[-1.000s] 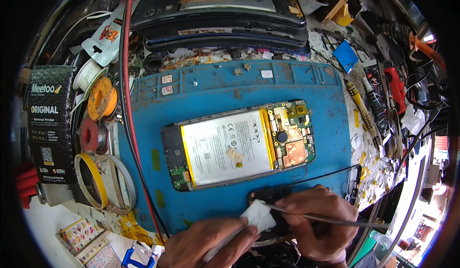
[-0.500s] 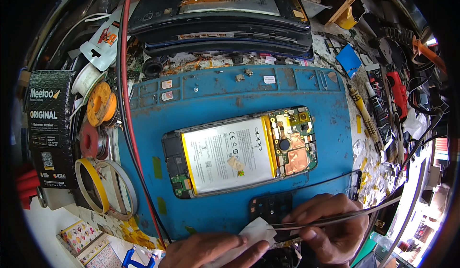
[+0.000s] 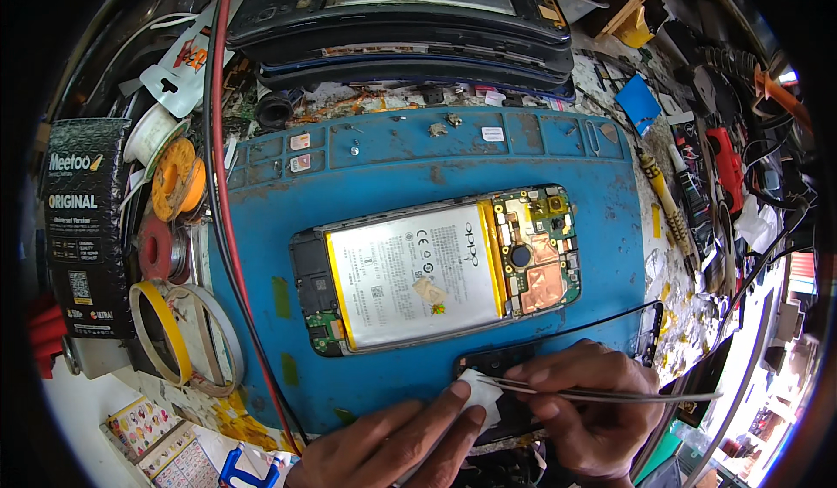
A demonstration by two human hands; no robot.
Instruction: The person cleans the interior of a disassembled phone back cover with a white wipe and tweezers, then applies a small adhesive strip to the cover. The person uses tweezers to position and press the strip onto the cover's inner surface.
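Note:
My left hand (image 3: 392, 440) is at the bottom centre, its fingers closed on a small white piece of paper or tissue (image 3: 486, 408). My right hand (image 3: 602, 409), just to its right, pinches thin metal tweezers (image 3: 645, 396). Their tips meet the upper part of the white piece. Below both hands lies a black phone frame (image 3: 499, 359), partly covered by them. Farther up the mat rests an opened phone, with its silver battery (image 3: 397, 279) and its circuit board (image 3: 539, 257) exposed.
A blue repair mat (image 3: 602, 213) with small compartments at its far edge lies under the phone. Stacked phone parts (image 3: 401, 30) stand behind it. Red and black cables (image 3: 224, 174) cross the left side, near tape rolls (image 3: 166, 335) and spools. A yellow-handled tool (image 3: 667, 204) lies at right.
Both hands have shifted slightly away from me, carrying the white piece upward. The tweezers lie more level, their tips higher and their rear end lower. The view has shifted a little.

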